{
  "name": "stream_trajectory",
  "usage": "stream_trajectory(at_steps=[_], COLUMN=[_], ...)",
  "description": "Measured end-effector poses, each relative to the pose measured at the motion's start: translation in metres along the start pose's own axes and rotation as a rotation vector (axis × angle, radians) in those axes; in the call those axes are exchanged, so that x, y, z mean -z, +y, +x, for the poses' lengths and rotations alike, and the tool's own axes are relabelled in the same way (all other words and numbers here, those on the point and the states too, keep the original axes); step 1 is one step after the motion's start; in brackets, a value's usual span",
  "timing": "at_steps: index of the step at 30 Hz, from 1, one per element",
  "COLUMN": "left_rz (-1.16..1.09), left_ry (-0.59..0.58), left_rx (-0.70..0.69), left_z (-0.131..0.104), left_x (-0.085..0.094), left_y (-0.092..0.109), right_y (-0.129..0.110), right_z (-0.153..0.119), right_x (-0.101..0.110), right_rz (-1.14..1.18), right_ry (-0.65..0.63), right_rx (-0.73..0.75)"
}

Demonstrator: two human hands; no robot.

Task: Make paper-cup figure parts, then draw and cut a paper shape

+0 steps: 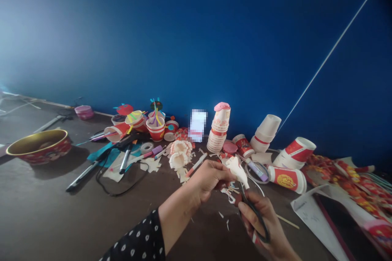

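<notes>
Between thumb and fingers, my left hand pinches a white paper piece with a curved, uneven edge. A pair of scissors with dark handles is gripped in my right hand. Their blades reach up to the lower edge of the paper, partly hidden by it and by my fingers. Small white paper scraps lie on the table under both hands. Just beyond my left wrist are scalloped white paper-cup pieces and an orange and white marker.
A stack of paper cups stands against the blue partition. More cups lie at the right, near a dark phone. Decorated cups, pens and a red and gold bowl occupy the left.
</notes>
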State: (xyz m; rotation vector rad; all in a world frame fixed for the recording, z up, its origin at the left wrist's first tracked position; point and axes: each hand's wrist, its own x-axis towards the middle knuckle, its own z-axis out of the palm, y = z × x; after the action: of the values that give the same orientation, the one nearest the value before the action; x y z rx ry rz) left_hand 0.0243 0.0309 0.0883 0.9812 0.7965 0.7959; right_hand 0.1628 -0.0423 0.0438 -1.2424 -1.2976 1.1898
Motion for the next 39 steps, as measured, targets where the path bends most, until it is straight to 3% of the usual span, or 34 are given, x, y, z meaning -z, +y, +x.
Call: stream_trajectory(at_steps=[14,18,26,30,33,39], left_rz=[-0.106,-0.072,0.210,0.401,0.416,0.254], left_ry=[0.034,0.023,-0.085,-0.143,-0.181,-0.072], left_rx=[0.045,0.003,-0.017,-0.027,-0.036,-0.025], left_z=[0.003,0.003,0.004,0.002,0.003,0.008], left_x=[-0.004,0.000,0.010,0.007,0.005,0.002], left_y=[-0.009,-0.005,-0.001,-0.004,-0.008,-0.015], right_y=[0.001,0.007,0.011,0.011,0.012,0.010], right_z=[0.000,0.003,0.007,0.007,0.007,0.007], right_x=[-0.008,-0.005,0.011,0.014,0.013,0.012], right_rz=[-0.063,0.008,0.207,0.164,0.154,0.123], right_ry=[0.131,0.096,0.240,0.229,0.246,0.284], right_rx=[-0.022,-0.026,0.170,0.149,0.164,0.227])
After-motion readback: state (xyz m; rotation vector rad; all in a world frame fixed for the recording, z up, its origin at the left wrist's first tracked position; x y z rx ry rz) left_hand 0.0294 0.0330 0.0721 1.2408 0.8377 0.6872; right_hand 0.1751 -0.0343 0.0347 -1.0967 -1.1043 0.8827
